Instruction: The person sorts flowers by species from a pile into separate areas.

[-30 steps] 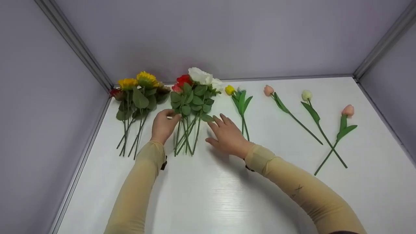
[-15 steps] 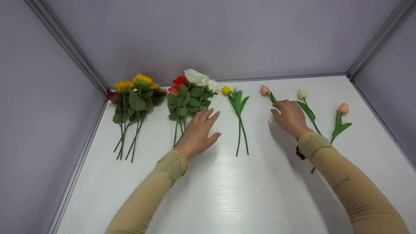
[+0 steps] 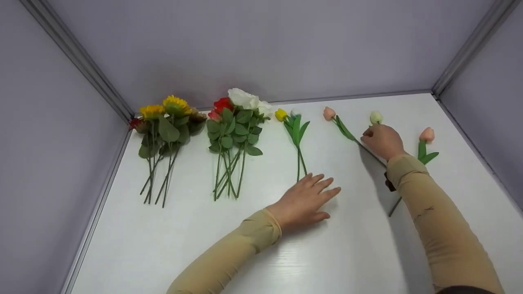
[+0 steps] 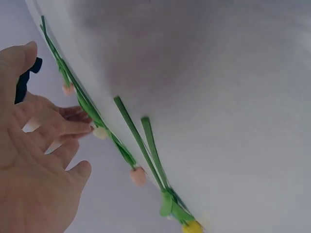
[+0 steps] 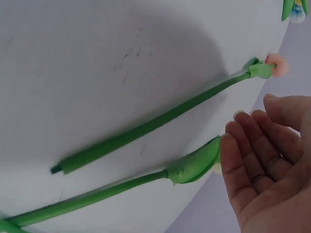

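Note:
My left hand (image 3: 304, 200) is over the table with its fingers spread, close to the stem ends of a yellow tulip (image 3: 281, 114) and a pale blue-white tulip (image 3: 296, 112). Nothing is in it. My right hand (image 3: 384, 141) hovers by a cream tulip (image 3: 376, 117), covering part of its stem in the head view. In the right wrist view its fingers bend loosely beside that tulip's leaf (image 5: 197, 162), the thumb apart and no stem between them. A pink tulip (image 3: 329, 114) lies slantwise left of this hand; another pink tulip (image 3: 427, 134) lies right, partly behind the sleeve.
Yellow sunflowers (image 3: 175, 105) lie with darker red and brown blooms at the far left. Beside them is a bunch of white roses (image 3: 243, 99) and red roses (image 3: 222, 105) with crossing stems. Grey panels (image 3: 286, 49) wall the white table (image 3: 143, 245) at the back and sides.
Both hands have left the rose bunch and moved right. The left now reaches past the yellow tulip's stem; the right passed the left pink tulip and came to the cream one. Flowers lie as before.

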Demonstrator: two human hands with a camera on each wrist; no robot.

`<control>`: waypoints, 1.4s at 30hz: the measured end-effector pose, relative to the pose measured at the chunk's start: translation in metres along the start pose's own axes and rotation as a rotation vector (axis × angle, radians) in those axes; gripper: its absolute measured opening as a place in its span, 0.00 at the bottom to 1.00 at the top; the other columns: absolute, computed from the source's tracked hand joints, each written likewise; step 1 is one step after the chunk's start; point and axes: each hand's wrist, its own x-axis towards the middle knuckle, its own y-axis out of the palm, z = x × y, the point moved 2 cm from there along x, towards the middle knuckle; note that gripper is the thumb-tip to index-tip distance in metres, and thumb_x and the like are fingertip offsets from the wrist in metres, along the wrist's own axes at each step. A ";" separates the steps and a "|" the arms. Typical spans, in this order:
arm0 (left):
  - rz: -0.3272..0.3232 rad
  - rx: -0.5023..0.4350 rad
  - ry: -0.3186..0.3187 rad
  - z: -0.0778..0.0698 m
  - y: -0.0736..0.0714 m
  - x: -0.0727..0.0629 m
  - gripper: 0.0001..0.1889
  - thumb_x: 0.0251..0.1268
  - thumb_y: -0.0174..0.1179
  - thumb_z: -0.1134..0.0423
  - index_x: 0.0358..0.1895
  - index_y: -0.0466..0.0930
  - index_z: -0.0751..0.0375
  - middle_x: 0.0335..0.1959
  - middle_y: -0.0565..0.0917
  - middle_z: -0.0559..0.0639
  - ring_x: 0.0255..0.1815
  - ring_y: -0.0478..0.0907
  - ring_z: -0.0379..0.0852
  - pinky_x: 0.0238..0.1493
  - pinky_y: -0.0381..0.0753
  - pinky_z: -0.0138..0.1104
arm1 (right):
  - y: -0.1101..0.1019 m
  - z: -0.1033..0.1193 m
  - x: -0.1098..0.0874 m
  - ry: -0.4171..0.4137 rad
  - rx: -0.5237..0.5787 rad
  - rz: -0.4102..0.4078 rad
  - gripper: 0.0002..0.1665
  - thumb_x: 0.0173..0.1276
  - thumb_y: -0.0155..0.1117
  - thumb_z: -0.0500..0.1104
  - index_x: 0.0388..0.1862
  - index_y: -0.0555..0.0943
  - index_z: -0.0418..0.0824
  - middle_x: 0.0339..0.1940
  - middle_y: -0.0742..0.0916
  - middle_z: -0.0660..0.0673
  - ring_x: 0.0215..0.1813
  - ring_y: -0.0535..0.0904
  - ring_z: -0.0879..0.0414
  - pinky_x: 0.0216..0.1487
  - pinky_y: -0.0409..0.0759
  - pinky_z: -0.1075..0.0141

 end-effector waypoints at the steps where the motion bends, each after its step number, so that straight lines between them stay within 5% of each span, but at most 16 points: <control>1: 0.011 0.007 0.011 -0.005 0.003 0.002 0.38 0.75 0.57 0.40 0.82 0.56 0.45 0.82 0.58 0.50 0.82 0.51 0.51 0.81 0.45 0.44 | 0.003 0.003 0.002 0.007 -0.001 0.000 0.20 0.75 0.59 0.41 0.53 0.83 0.24 0.50 0.85 0.25 0.49 0.81 0.31 0.51 0.77 0.39; 8: 0.041 0.013 0.025 -0.020 0.013 0.011 0.37 0.74 0.57 0.39 0.81 0.60 0.44 0.80 0.61 0.48 0.81 0.53 0.51 0.80 0.48 0.44 | 0.020 0.021 0.013 0.088 -0.081 0.012 0.18 0.70 0.59 0.37 0.49 0.83 0.22 0.46 0.86 0.25 0.48 0.82 0.30 0.48 0.80 0.38; 17: 0.026 -0.031 0.018 -0.017 0.012 0.009 0.35 0.76 0.56 0.40 0.81 0.60 0.44 0.81 0.60 0.48 0.82 0.53 0.51 0.81 0.46 0.45 | 0.024 0.013 0.015 0.112 -0.136 -0.014 0.12 0.68 0.52 0.30 0.35 0.84 0.25 0.36 0.86 0.28 0.39 0.84 0.34 0.42 0.80 0.40; 23: -0.014 -0.053 -0.008 -0.008 0.008 0.005 0.34 0.76 0.57 0.41 0.80 0.63 0.46 0.79 0.64 0.48 0.80 0.57 0.50 0.80 0.51 0.44 | 0.013 0.017 0.008 0.084 -0.013 -0.012 0.17 0.71 0.50 0.33 0.43 0.84 0.23 0.41 0.86 0.27 0.41 0.83 0.34 0.43 0.80 0.42; 28: -0.090 -0.145 -0.077 0.003 0.003 -0.001 0.30 0.78 0.56 0.45 0.77 0.67 0.50 0.76 0.68 0.50 0.77 0.62 0.50 0.78 0.56 0.40 | -0.001 0.032 0.003 0.071 0.210 -0.036 0.18 0.76 0.56 0.41 0.49 0.84 0.26 0.41 0.87 0.32 0.38 0.81 0.45 0.39 0.80 0.54; 33: -0.189 -0.434 -0.226 0.016 -0.003 -0.010 0.26 0.79 0.56 0.51 0.74 0.72 0.54 0.72 0.74 0.50 0.74 0.68 0.47 0.73 0.65 0.37 | -0.003 0.061 -0.005 0.105 0.606 0.019 0.22 0.77 0.63 0.48 0.55 0.81 0.30 0.45 0.86 0.40 0.46 0.84 0.49 0.48 0.84 0.63; 38: -0.270 -0.910 -0.411 0.025 -0.004 -0.018 0.26 0.79 0.58 0.52 0.73 0.73 0.57 0.68 0.77 0.52 0.66 0.76 0.44 0.65 0.75 0.35 | 0.008 0.095 -0.018 0.076 0.940 0.070 0.23 0.74 0.68 0.48 0.56 0.80 0.30 0.46 0.85 0.41 0.49 0.83 0.48 0.53 0.84 0.63; 42: -0.341 -1.219 -0.474 0.030 -0.003 -0.022 0.25 0.77 0.60 0.55 0.71 0.74 0.62 0.62 0.82 0.54 0.57 0.82 0.43 0.56 0.81 0.34 | 0.018 0.119 -0.030 0.040 1.109 0.138 0.23 0.74 0.69 0.46 0.56 0.79 0.29 0.48 0.84 0.38 0.50 0.82 0.49 0.56 0.83 0.61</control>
